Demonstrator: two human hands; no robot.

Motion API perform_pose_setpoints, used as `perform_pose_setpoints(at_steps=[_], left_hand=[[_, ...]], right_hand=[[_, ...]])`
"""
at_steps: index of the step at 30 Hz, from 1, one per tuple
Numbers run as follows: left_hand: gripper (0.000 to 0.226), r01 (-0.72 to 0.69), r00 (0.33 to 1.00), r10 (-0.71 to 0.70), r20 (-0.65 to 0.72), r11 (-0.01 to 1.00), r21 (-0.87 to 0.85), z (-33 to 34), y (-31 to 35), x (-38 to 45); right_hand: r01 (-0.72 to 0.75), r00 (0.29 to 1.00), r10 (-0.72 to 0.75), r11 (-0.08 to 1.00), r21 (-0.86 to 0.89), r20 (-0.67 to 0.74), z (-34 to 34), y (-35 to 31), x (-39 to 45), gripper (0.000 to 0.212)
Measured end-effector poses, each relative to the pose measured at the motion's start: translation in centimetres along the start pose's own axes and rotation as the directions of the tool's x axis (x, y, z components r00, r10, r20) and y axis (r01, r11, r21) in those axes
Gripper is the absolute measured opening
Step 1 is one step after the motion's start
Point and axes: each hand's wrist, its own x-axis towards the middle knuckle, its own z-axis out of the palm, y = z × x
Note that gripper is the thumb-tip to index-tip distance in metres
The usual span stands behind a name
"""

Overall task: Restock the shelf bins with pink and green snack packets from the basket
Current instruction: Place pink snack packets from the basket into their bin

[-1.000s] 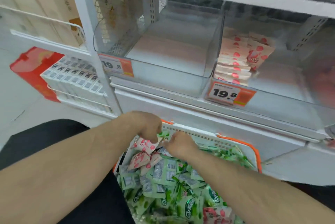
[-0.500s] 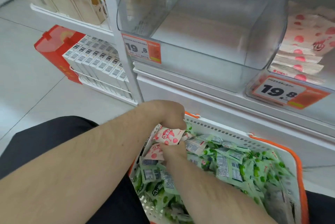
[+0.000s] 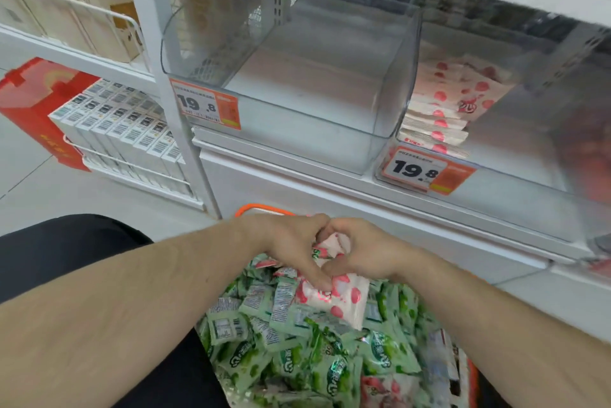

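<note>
Both hands, left (image 3: 287, 242) and right (image 3: 367, 252), clutch 1 bunch of pink packets (image 3: 334, 292); slippery wrappers could spill into the basket (image 3: 261, 209).

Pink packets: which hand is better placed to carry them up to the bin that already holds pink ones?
Probably the right hand. Both hands grip the pink packets over the basket, but the pink-stocked bin sits up to the right, while the left hand lies below the clear bin.

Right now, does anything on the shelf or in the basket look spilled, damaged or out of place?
Nothing stands out. The pink packets lie stacked in the right bin, the left bin holds nothing visible, and both hands gather pink packets over the basket of mixed green packets.
</note>
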Motion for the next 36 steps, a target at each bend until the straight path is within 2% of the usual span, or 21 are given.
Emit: perform_pose_setpoints(at_steps=[3, 4, 6, 8, 9, 12, 14, 16, 18, 22, 24, 27, 29, 31, 33, 35, 36], left_hand=[[0.079, -0.089, 0.990, 0.059, -0.132, 0.969, -0.232, 0.3, 1.3, 0.1], [0.072, -0.100, 0.986, 0.058, -0.155, 0.954, -0.282, 0.1, 1.2, 0.1], [0.048, -0.121, 0.975, 0.048, -0.216, 0.934, -0.337, -0.2, 0.8, 0.0], [0.040, -0.125, 0.949, -0.011, -0.315, 0.905, -0.407, -0.2, 0.4, 0.0], [0.037, -0.137, 0.935, -0.045, -0.352, 0.870, -0.473, -0.2, 0.3, -0.1], [0.033, -0.197, 0.928, -0.101, -0.358, 0.683, -0.703, -0.4, 0.6, -0.5], [0.033, -0.212, 0.936, -0.115, -0.333, 0.573, -0.792, -0.7, 0.9, -0.8], [0.030, -0.204, 0.951, -0.103, -0.292, 0.498, -0.843, -0.6, 1.4, -1.0], [0.033, -0.181, 0.965, -0.089, -0.248, 0.462, -0.868, -0.2, 1.9, -1.2], [0.042, -0.148, 0.986, -0.014, -0.166, 0.386, -0.911, -0.4, 2.6, -1.8], [0.041, -0.132, 0.988, -0.038, -0.151, 0.306, -0.943, -1.2, 2.5, -2.1], [0.058, -0.098, 0.990, -0.080, -0.117, 0.212, -0.972, -2.2, 1.6, -1.9], [0.065, -0.078, 0.995, -0.041, -0.092, 0.263, -0.962, -2.2, 1.5, -1.7], [0.063, -0.057, 0.998, 0.027, -0.051, 0.373, -0.926, -1.9, 1.9, -1.8], [0.050, -0.073, 0.996, 0.074, -0.042, 0.481, -0.874, -1.6, 2.3, -2.1], [0.036, -0.077, 0.993, -0.021, -0.116, 0.628, -0.774, -2.1, 2.3, -2.6], [0.033, -0.047, 0.978, -0.109, -0.180, 0.721, -0.692, -2.6, 1.9, -3.0]], right_hand=[[0.063, 0.993, -0.053, 0.993, 0.098, -0.101, -1.4, -0.5, -2.3, 0.052], [0.049, 0.987, -0.021, 0.983, 0.175, -0.162, -1.4, -0.4, -2.9, 0.058], [-0.030, 0.942, 0.140, 0.940, 0.341, -0.305, -1.2, -0.2, -4.2, 0.071], [-0.100, 0.892, 0.261, 0.910, 0.402, -0.368, -0.9, 0.2, -5.1, 0.088], [-0.115, 0.884, 0.280, 0.906, 0.407, -0.373, -0.7, 0.3, -5.3, 0.086], [-0.073, 0.839, 0.316, 0.871, 0.486, -0.442, -0.1, 0.4, -5.2, 0.035], [0.011, 0.789, 0.362, 0.799, 0.601, -0.496, -0.3, 0.3, -4.9, 0.017], [0.093, 0.777, 0.392, 0.703, 0.705, -0.493, -0.9, -0.1, -4.6, 0.011], [0.135, 0.795, 0.387, 0.638, 0.758, -0.467, -0.8, -0.7, -4.4, 0.008], [0.167, 0.784, 0.363, 0.657, 0.735, -0.503, -0.8, -1.5, -4.4, 0.007], [0.206, 0.773, 0.372, 0.620, 0.757, -0.514, -2.0, -1.5, -5.0, 0.006], [0.285, 0.782, 0.324, 0.574, 0.768, -0.532, -4.0, -1.1, -6.0, 0.011], [0.292, 0.809, 0.257, 0.606, 0.740, -0.529, -4.3, -1.5, -6.1, 0.012], [0.268, 0.829, 0.182, 0.700, 0.662, -0.529, -3.8, -2.2, -5.3, 0.011], [0.257, 0.791, 0.117, 0.827, 0.500, -0.600, -2.9, -2.9, -3.7, 0.010], [0.273, 0.749, 0.075, 0.870, 0.410, -0.658, -1.9, -3.7, -2.1, 0.010], [0.294, 0.746, 0.090, 0.845, 0.447, -0.660, -1.2, -4.0, -1.4, 0.009]])
